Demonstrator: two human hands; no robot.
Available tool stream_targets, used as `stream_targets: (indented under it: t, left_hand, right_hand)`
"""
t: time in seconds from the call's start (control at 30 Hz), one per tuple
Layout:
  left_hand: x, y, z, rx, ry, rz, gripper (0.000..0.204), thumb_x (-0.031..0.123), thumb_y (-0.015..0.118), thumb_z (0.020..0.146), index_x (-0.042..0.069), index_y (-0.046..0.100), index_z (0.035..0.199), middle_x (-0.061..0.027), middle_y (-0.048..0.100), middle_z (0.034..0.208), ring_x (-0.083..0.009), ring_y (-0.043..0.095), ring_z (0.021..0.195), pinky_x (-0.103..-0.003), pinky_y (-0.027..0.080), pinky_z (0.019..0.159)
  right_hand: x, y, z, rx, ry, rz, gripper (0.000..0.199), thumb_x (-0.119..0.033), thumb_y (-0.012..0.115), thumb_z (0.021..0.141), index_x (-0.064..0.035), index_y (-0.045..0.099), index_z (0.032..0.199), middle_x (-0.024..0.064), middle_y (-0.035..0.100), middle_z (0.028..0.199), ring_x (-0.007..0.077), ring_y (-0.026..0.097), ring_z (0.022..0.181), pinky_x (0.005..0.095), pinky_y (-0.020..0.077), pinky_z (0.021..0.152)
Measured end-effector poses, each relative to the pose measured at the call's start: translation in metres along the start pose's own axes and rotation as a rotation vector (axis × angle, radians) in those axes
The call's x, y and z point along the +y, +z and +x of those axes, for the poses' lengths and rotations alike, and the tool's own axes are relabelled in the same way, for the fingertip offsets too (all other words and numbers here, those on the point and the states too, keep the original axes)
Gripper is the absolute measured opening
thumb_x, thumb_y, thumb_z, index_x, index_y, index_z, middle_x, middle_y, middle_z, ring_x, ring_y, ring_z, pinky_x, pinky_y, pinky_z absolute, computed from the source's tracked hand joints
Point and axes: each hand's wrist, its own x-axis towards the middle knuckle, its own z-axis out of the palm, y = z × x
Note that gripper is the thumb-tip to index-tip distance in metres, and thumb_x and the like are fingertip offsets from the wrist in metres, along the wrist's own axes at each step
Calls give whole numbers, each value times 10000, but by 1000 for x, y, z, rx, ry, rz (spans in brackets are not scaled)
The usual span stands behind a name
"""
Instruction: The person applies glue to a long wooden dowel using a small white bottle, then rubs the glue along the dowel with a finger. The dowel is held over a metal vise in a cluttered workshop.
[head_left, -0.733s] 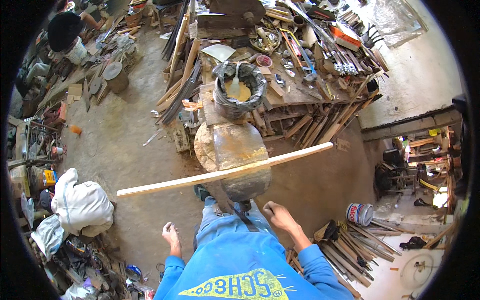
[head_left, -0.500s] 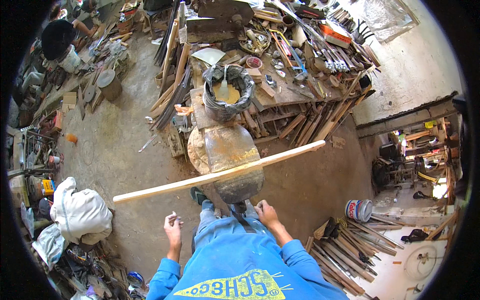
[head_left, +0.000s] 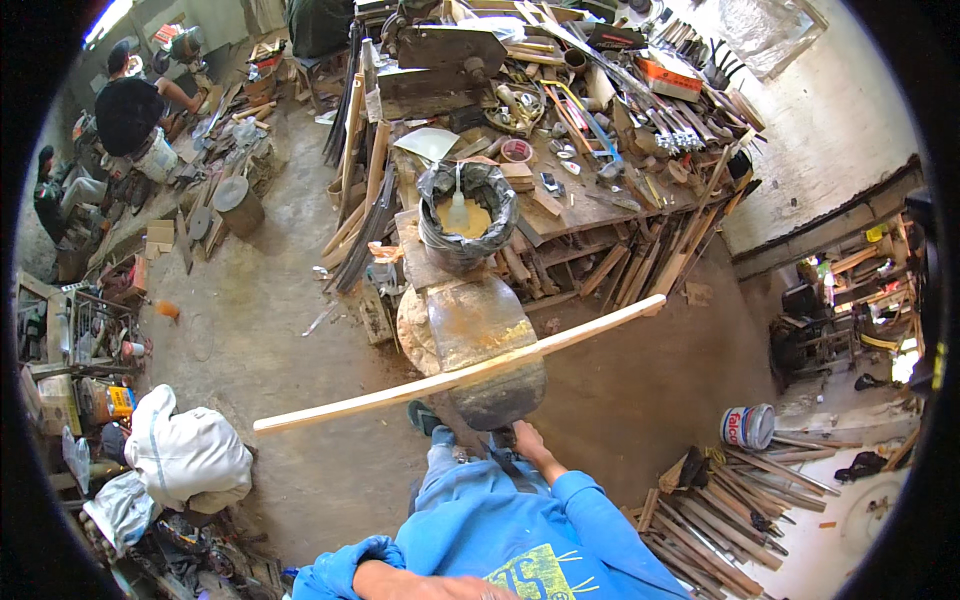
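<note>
A long pale wooden strip lies slantwise across a rusty metal block that stands on the floor in front of my knees. My right hand rests at the near foot of that block, just under the strip, fingers curled by a dark object; whether it grips anything is unclear. My left forearm in its blue sleeve lies across my chest at the picture's bottom edge, and the hand itself is cut off. Behind the block stands a bucket lined with a black bag, holding yellowish stuff and a white bottle.
A cluttered workbench with tools and wood offcuts fills the far side. Sticks are piled at lower right next to a white can. White sacks lie at left. Another person crouches at upper left.
My left hand has drawn in from beside my left knee to my chest. The view has dipped and shifted; the strip still rests on the block, and my right hand stays near its foot.
</note>
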Motion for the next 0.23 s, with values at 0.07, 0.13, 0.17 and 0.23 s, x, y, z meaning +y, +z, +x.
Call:
stream_targets:
  t: [0.07, 0.13, 0.17, 0.23]
  left_hand:
    - [-5, 16, 14, -20, 215, -90, 393, 229, 729, 930, -18, 639, 1222, -293, 593, 1298, -396, 682, 915, -544, 564, 751]
    - [-8, 15, 19, -22, 274, -99, 388, 231, 726, 930, 19, 640, 1244, -299, 599, 1283, -408, 679, 954, -551, 559, 788]
    - [-10, 14, 19, -16, 280, -89, 387, 232, 725, 931, 38, 640, 1255, -302, 602, 1276, -413, 677, 973, -554, 556, 806]
    - [-20, 9, 15, -11, 284, -72, 389, 234, 722, 931, 76, 640, 1277, -308, 608, 1261, -425, 674, 1012, -561, 550, 843]
  right_hand:
    - [1, 11, 4, 117, -129, 53, 313, -181, 672, 824, -16, 683, 1090, 237, 707, 1064, 381, 668, 1025, 445, 516, 863]
    - [11, 17, 14, -83, -219, 100, 296, -134, 694, 791, -17, 688, 1063, 193, 730, 1037, 342, 671, 968, 436, 514, 838]
    - [20, 19, 17, -127, -278, 312, 282, -164, 727, 796, -52, 696, 1053, 157, 729, 1004, 324, 680, 922, 431, 523, 803]
    - [51, 34, -5, -199, -160, 561, 271, -194, 760, 801, -86, 704, 1043, 121, 728, 970, 305, 689, 876, 426, 532, 769]
